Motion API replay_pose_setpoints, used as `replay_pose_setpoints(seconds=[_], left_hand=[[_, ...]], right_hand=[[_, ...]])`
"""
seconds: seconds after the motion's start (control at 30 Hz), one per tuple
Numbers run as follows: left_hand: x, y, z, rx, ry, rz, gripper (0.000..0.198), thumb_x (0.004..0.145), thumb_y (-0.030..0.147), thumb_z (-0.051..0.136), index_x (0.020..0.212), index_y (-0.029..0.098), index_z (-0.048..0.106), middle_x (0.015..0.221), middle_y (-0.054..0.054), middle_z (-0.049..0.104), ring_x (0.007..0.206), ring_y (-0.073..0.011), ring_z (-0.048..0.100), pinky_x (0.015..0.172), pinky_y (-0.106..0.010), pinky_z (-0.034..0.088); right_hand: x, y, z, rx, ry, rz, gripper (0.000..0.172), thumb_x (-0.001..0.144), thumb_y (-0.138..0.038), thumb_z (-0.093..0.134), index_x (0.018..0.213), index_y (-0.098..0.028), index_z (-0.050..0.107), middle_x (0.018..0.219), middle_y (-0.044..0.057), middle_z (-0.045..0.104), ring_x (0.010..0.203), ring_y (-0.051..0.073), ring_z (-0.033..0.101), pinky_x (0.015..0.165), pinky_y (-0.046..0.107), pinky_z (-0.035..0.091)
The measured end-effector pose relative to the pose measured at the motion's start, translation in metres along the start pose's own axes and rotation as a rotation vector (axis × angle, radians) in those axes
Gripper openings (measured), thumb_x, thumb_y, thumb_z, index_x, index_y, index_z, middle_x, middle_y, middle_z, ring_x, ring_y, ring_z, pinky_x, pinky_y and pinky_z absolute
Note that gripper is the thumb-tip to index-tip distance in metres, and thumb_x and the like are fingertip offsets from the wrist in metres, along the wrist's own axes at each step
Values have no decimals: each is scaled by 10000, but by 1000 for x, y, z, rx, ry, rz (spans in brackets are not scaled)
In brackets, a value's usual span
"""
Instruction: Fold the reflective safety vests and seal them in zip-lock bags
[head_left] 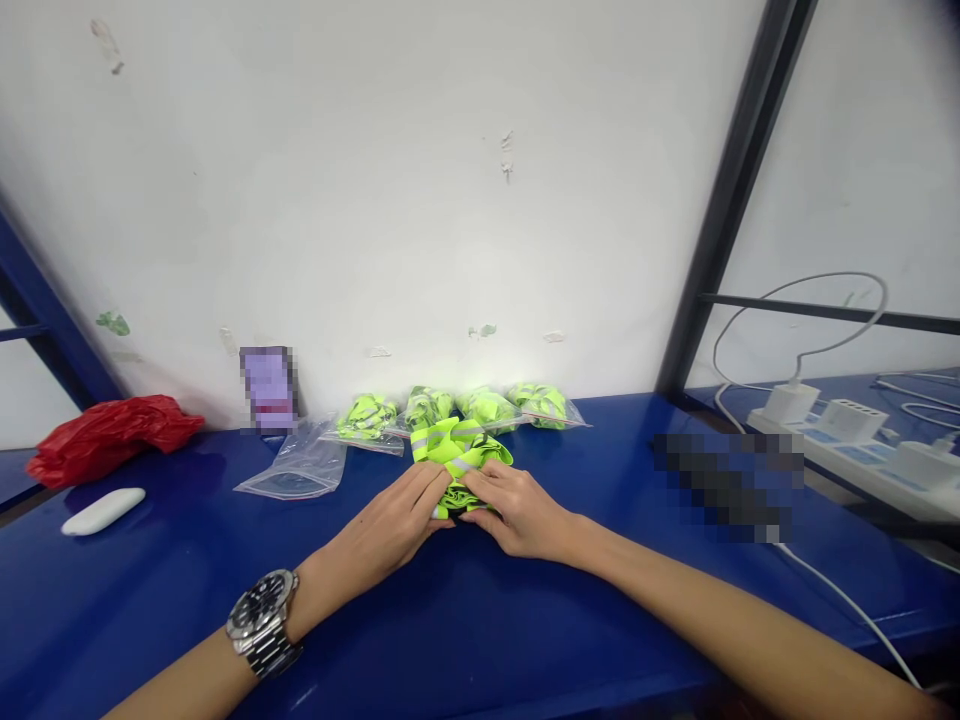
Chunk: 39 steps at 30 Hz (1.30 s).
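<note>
Both of my hands grip a folded neon-yellow reflective strap bundle [454, 447] with silver stripes, just above the blue table. My left hand [407, 508] closes on its left side, a metal wristwatch [264, 615] on that wrist. On the opposite side my right hand [517, 508] pinches the bundle with thumb and fingers. Parts of the bundle are hidden under my fingers. Behind it, several clear zip bags hold similar neon-yellow bundles, among them a bagged bundle [367, 415] at the left and another bagged bundle [541, 404] at the right. An open clear zip bag [300, 462] lies flat left of my hands.
On the left of the blue table [450, 640] lie a red plastic bag [112, 435] and a white oval object [103, 511]. A blurred phone [270, 388] leans on the wall. To the right are a pixelated dark object [720, 485], a cable [847, 605] and a power strip [862, 455].
</note>
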<state>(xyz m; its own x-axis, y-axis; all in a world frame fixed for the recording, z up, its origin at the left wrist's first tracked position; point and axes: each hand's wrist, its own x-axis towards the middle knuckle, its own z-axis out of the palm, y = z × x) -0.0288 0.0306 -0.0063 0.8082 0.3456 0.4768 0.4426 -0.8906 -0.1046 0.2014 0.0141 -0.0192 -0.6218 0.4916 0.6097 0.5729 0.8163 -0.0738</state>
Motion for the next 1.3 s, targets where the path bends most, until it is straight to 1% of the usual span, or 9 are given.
replay_pose_setpoints(seconds=[0.13, 0.27, 0.53, 0.67, 0.8, 0.9, 1.03, 1.2, 1.3], left_hand=[[3, 0, 0, -175, -48, -125, 230, 1006, 270, 335, 1111, 175, 516, 1060, -87, 617, 988, -194, 600, 834, -315, 506], [6, 1, -1, -304, -157, -276, 320, 1021, 320, 274, 933, 184, 550, 811, -13, 614, 719, -139, 576, 676, -265, 434], [19, -1, 0, -295, -191, -388, 320, 1001, 297, 277, 814, 192, 515, 686, 6, 557, 590, -140, 493, 583, -264, 315], [26, 1, 2, -269, -211, -436, 263, 967, 222, 308, 788, 197, 499, 664, 0, 562, 579, -149, 499, 564, -266, 289], [33, -1, 5, -263, -240, -444, 247, 927, 172, 342, 744, 195, 506, 671, -21, 592, 593, -163, 520, 555, -272, 288], [37, -4, 7, -266, -264, -431, 242, 879, 120, 377, 698, 194, 521, 648, -19, 598, 576, -162, 521, 545, -274, 291], [36, -4, 8, -268, -269, -412, 255, 858, 76, 381, 723, 189, 565, 676, -15, 624, 599, -158, 544, 553, -270, 324], [30, 0, 11, -201, -213, -412, 277, 883, 74, 375, 751, 176, 596, 749, -46, 579, 776, -195, 534, 696, -300, 404], [26, 3, 12, -144, -121, -415, 302, 966, 201, 352, 852, 176, 630, 819, -57, 536, 836, -206, 503, 765, -339, 431]], right_hand=[[5, -7, 1, 182, 33, 131, 247, 978, -272, 412, 871, -149, 596, 702, 31, 568, 633, 142, 489, 608, 261, 383], [8, -14, 2, 296, 8, 198, 351, 984, -230, 362, 675, -167, 516, 588, -17, 493, 534, 100, 411, 557, 244, 301], [11, -15, 5, 261, -58, 416, 299, 974, -331, 415, 814, -176, 614, 659, 3, 590, 549, 109, 458, 562, 241, 288], [11, -17, 7, 236, -63, 486, 232, 974, -359, 423, 1027, -185, 567, 668, -19, 572, 525, 115, 461, 530, 232, 296], [6, -24, 3, -14, -12, 378, 275, 1015, -315, 314, 1003, -207, 567, 920, 63, 627, 772, 165, 565, 527, 226, 323], [2, -29, -5, -249, -3, 197, 295, 997, -376, 359, 1016, -205, 599, 1088, 123, 590, 968, 229, 539, 542, 238, 369], [-2, -28, -10, -316, -142, 9, 431, 898, -508, 512, 1115, -140, 569, 1035, 145, 583, 961, 266, 535, 568, 290, 470], [1, -22, 0, -362, -214, -18, 400, 850, -348, 628, 1132, -83, 528, 987, 138, 574, 935, 275, 561, 653, 353, 537], [2, -18, 3, -357, -250, -52, 373, 851, -316, 635, 1124, -85, 525, 1000, 140, 571, 949, 277, 567, 716, 370, 543]])
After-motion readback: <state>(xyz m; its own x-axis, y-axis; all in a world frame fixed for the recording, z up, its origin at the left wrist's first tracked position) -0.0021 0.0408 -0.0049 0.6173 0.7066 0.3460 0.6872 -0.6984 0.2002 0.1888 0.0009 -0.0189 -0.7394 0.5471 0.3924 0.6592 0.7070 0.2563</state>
